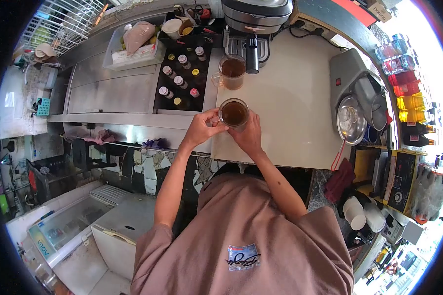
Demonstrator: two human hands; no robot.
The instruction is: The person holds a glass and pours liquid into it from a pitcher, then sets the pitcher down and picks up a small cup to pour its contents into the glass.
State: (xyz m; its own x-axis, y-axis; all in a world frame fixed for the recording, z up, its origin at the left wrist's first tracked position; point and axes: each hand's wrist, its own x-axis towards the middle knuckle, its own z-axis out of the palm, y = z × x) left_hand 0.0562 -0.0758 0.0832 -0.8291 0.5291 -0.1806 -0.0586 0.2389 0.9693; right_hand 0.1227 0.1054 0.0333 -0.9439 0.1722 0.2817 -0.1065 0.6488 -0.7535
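A clear glass mug (234,113) of brown drink is between my hands near the counter's front edge. My left hand (203,129) is closed at the mug's handle on the left side. My right hand (248,134) wraps the mug's right and near side, its fingers partly hidden behind the glass. Just beyond stands a second glass mug (232,73) with a similar brown drink, its handle pointing left. Behind that one is an espresso machine (256,22) with a black-handled portafilter (252,54).
Left of the mugs, several bottles (180,82) stand in a dark recess beside a plastic tub (133,46). A grey appliance (352,73) and a metal strainer (350,118) sit on the counter's right. Below left is a chest freezer (71,221).
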